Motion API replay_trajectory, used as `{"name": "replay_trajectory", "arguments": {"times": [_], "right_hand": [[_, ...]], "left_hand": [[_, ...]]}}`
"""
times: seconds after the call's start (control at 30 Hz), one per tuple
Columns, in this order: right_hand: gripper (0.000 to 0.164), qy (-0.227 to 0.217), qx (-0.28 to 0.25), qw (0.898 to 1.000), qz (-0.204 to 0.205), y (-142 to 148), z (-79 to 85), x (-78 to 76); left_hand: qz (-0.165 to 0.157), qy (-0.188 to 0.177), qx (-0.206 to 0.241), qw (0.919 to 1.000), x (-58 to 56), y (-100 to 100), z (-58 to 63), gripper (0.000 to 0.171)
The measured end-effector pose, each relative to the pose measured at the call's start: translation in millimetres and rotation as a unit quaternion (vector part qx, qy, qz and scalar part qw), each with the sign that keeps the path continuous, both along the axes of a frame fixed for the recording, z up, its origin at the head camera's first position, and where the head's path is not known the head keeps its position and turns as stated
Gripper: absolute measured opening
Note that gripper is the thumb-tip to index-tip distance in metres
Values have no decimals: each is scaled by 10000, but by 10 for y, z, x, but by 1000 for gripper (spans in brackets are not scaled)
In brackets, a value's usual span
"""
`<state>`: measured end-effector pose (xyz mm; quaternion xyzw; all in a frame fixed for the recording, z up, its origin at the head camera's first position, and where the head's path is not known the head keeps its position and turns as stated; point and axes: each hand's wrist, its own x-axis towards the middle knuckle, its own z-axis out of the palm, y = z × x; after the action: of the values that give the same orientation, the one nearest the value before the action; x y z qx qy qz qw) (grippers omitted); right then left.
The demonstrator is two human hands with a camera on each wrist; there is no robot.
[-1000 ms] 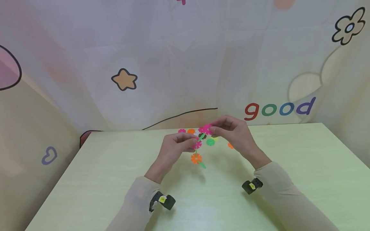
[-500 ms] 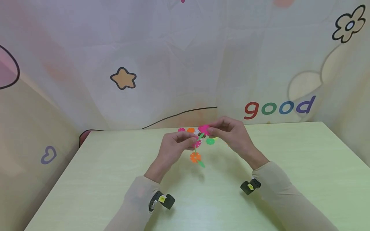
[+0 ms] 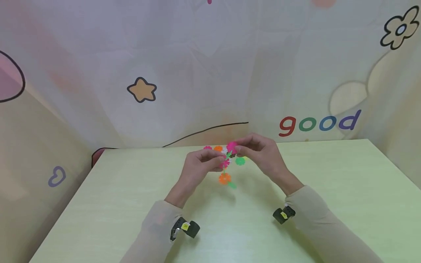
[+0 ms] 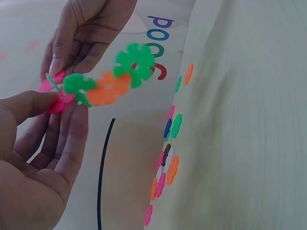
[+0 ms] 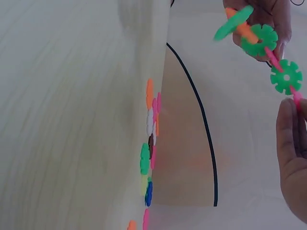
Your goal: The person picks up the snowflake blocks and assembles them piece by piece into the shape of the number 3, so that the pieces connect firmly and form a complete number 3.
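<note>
A short chain of slotted plastic snowflake discs is held up above the table between both hands. My left hand [image 3: 197, 166] pinches a pink snowflake disc [image 4: 61, 102] in its middle. From that disc hang a green disc [image 4: 79, 88], an orange disc [image 3: 225, 178] and a green end disc [image 4: 134, 65]. On the other side, an upright green disc [image 5: 286, 76] sits between the two hands. My right hand [image 3: 263, 155] grips a pink end disc [image 3: 231, 147] with thumb and fingertips, right at the edge of that green disc. Fingers partly cover both pink discs.
Loose discs lie in a cluster at the table's far side, among them a green disc [image 3: 240, 161], an orange disc [image 3: 218, 148], a blue disc [image 5: 149, 193] and a brown disc [image 4: 166, 155]. A printed cloth [image 3: 184, 73] hangs behind the pale table [image 3: 115, 197].
My right hand has shifted slightly left, bringing its pink disc closer to my left hand. The hanging end of the chain has swung a little. My left hand keeps its pinch.
</note>
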<state>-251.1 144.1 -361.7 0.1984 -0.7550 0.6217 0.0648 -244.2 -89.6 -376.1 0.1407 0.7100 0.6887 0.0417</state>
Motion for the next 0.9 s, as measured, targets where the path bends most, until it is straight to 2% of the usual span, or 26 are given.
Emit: {"name": "replay_trajectory", "arguments": {"times": [0.2, 0.37, 0.63, 0.77, 0.9], "right_hand": [[24, -113, 343, 9993, 57, -2, 24, 17], [23, -44, 797, 9967, 117, -47, 80, -10], [20, -96, 727, 9964, 434, -131, 127, -50], [23, -166, 812, 9956, 447, -120, 129, -120], [25, -283, 1070, 9935, 262, -33, 117, -290]], "left_hand": [[-114, -21, -41, 9999, -5, 11, -13, 18], [-20, 45, -83, 10000, -7, 2, -5, 21], [199, 93, 30, 9998, -6, -25, -2, 18], [240, 89, 83, 9996, -13, -49, 4, 19], [401, 34, 162, 9991, -35, -84, 8, 20]]}}
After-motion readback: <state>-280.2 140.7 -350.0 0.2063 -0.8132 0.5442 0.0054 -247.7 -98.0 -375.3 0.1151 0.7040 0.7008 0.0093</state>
